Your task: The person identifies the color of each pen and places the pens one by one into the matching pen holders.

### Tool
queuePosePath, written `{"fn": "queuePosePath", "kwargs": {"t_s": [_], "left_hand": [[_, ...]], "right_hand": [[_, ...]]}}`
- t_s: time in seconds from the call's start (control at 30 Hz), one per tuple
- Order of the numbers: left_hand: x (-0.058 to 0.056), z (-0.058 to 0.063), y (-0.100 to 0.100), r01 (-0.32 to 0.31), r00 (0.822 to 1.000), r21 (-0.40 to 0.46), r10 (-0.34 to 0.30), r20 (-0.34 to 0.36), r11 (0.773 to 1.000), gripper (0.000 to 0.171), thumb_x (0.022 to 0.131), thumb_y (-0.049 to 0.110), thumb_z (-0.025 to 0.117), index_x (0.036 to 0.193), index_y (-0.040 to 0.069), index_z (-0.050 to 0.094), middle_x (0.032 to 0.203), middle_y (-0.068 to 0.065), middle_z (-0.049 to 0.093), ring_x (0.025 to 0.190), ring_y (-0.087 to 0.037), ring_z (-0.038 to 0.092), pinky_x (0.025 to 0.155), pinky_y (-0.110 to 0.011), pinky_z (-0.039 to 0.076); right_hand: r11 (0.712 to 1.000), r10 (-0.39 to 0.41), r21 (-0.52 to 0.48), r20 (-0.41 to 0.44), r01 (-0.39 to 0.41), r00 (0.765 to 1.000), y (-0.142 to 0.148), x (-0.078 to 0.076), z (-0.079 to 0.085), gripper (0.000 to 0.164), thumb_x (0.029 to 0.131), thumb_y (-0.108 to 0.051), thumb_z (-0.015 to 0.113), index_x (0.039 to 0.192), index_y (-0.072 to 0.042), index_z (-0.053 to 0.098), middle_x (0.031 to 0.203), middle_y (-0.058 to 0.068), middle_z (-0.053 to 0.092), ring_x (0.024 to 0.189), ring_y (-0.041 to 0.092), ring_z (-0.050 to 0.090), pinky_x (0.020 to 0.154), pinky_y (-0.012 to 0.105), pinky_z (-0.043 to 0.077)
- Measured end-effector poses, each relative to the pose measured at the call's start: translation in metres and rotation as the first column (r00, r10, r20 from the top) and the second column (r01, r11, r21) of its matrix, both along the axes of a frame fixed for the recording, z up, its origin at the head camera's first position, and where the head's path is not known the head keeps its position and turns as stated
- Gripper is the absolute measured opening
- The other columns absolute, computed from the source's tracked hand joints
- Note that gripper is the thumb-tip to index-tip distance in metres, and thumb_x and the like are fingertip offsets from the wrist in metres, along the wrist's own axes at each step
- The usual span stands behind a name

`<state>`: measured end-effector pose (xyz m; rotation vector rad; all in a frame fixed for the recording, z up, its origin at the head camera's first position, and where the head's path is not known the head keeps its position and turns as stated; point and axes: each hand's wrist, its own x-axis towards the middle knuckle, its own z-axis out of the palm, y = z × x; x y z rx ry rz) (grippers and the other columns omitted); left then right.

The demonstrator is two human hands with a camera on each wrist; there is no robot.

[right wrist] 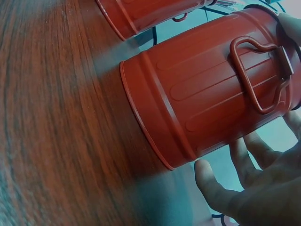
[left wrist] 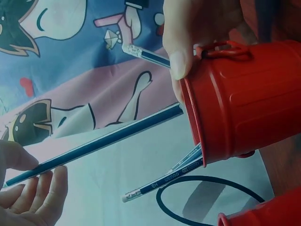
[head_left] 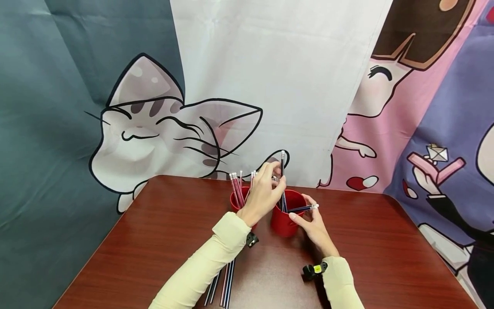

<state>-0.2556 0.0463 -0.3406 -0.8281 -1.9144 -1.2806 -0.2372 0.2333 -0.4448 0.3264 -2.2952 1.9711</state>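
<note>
My left hand (head_left: 263,189) pinches a dark blue pencil (left wrist: 108,139) by one end. The pencil stands nearly upright over the right-hand red bucket (head_left: 284,225), its lower end inside the rim. Another blue pencil (left wrist: 160,181) with a white eraser leans out of that bucket, and one more (head_left: 301,209) tilts toward the right. My right hand (head_left: 317,229) holds the bucket at its rim, thumb on the near side and fingers round the far side. The bucket's wire handle (right wrist: 247,80) shows in the right wrist view.
Left of it, partly behind my left wrist, stands a second red bucket (head_left: 233,201) with several pink pencils (head_left: 237,191). Several blue and pink pencils (head_left: 227,283) lie on the brown table (head_left: 173,223) beneath my left forearm. A cartoon-printed cloth (head_left: 270,64) hangs behind the table.
</note>
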Motion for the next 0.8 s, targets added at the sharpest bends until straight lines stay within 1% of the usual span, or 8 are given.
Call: {"fn": "queuePosePath", "kwargs": {"t_s": [0.1, 0.2, 0.3, 0.37, 0.53, 0.57, 0.63, 0.8], "left_hand": [[-0.005, -0.001, 0.003, 0.013, 1.0, 0.011, -0.013, -0.024, 1.0, 0.03, 0.083, 0.0, 0.058, 0.112, -0.005, 0.052, 0.091, -0.011, 0.053, 0.084, -0.016, 0.057, 0.066, -0.013, 0.05], [-0.009, -0.005, 0.005, 0.023, 1.0, 0.011, -0.022, -0.022, 1.0, 0.029, 0.084, -0.001, 0.057, 0.112, -0.005, 0.052, 0.091, -0.012, 0.052, 0.085, -0.016, 0.057, 0.068, -0.015, 0.051], [-0.009, -0.011, 0.005, 0.017, 1.0, -0.012, -0.017, -0.003, 1.0, 0.029, 0.085, -0.001, 0.057, 0.113, -0.004, 0.052, 0.091, -0.011, 0.052, 0.085, -0.016, 0.057, 0.068, -0.015, 0.051], [-0.007, -0.016, 0.005, 0.013, 1.0, -0.035, -0.013, 0.003, 0.999, 0.029, 0.085, 0.0, 0.057, 0.114, -0.004, 0.052, 0.092, -0.011, 0.053, 0.085, -0.016, 0.057, 0.068, -0.013, 0.05], [-0.004, -0.025, 0.004, 0.022, 1.0, -0.09, -0.022, 0.007, 0.996, 0.03, 0.085, 0.0, 0.056, 0.114, -0.003, 0.051, 0.091, -0.01, 0.052, 0.082, -0.015, 0.057, 0.067, -0.013, 0.05], [-0.005, -0.026, 0.004, 0.027, 1.0, -0.098, -0.025, 0.015, 0.995, 0.031, 0.085, 0.0, 0.056, 0.115, -0.002, 0.051, 0.091, -0.01, 0.052, 0.081, -0.015, 0.056, 0.067, -0.014, 0.05], [-0.006, -0.031, 0.004, 0.029, 0.999, -0.113, -0.026, 0.029, 0.993, 0.031, 0.085, 0.0, 0.056, 0.115, -0.002, 0.05, 0.091, -0.009, 0.051, 0.081, -0.014, 0.055, 0.066, -0.013, 0.05], [-0.007, -0.043, 0.005, 0.03, 0.998, -0.146, -0.021, 0.059, 0.989, 0.033, 0.084, -0.002, 0.056, 0.116, -0.004, 0.05, 0.092, -0.011, 0.051, 0.078, -0.014, 0.054, 0.063, -0.016, 0.05]], "right_hand": [[1.0, 0.002, 0.001, -0.005, -0.002, 1.0, 0.0, 0.0, 0.001, 0.069, 0.084, -0.013, 0.066, 0.141, -0.013, 0.027, 0.138, 0.014, 0.038, 0.124, 0.032, 0.038, 0.096, 0.035, 0.038], [1.0, 0.003, -0.007, -0.006, -0.003, 1.0, 0.0, 0.0, 0.002, 0.069, 0.084, -0.012, 0.066, 0.141, -0.013, 0.027, 0.138, 0.014, 0.038, 0.124, 0.033, 0.038, 0.094, 0.031, 0.039], [1.0, 0.01, -0.021, -0.001, -0.01, 1.0, -0.002, 0.0, 0.001, 0.069, 0.084, -0.011, 0.065, 0.141, -0.012, 0.026, 0.138, 0.015, 0.038, 0.123, 0.033, 0.039, 0.091, 0.025, 0.042], [0.999, 0.021, -0.032, -0.003, -0.021, 1.0, -0.003, 0.0, 0.0, 0.07, 0.084, -0.01, 0.065, 0.141, -0.011, 0.026, 0.139, 0.016, 0.037, 0.123, 0.034, 0.039, 0.091, 0.025, 0.042], [0.999, 0.012, -0.045, -0.018, -0.013, 1.0, -0.001, -0.002, -0.002, 0.07, 0.083, -0.008, 0.066, 0.14, -0.011, 0.027, 0.138, 0.016, 0.038, 0.125, 0.034, 0.038, 0.097, 0.034, 0.038], [0.999, 0.006, -0.04, -0.015, -0.007, 1.0, -0.001, -0.002, -0.002, 0.07, 0.083, -0.009, 0.066, 0.14, -0.012, 0.027, 0.138, 0.015, 0.038, 0.124, 0.033, 0.039, 0.097, 0.033, 0.038], [0.999, 0.006, -0.04, -0.015, -0.007, 1.0, 0.0, -0.002, -0.001, 0.07, 0.083, -0.01, 0.066, 0.14, -0.013, 0.027, 0.139, 0.014, 0.037, 0.125, 0.033, 0.039, 0.099, 0.038, 0.037], [0.999, 0.003, -0.041, -0.014, -0.004, 1.0, 0.0, -0.001, -0.001, 0.07, 0.083, -0.01, 0.067, 0.14, -0.012, 0.027, 0.138, 0.014, 0.038, 0.125, 0.032, 0.039, 0.1, 0.045, 0.034]]}}
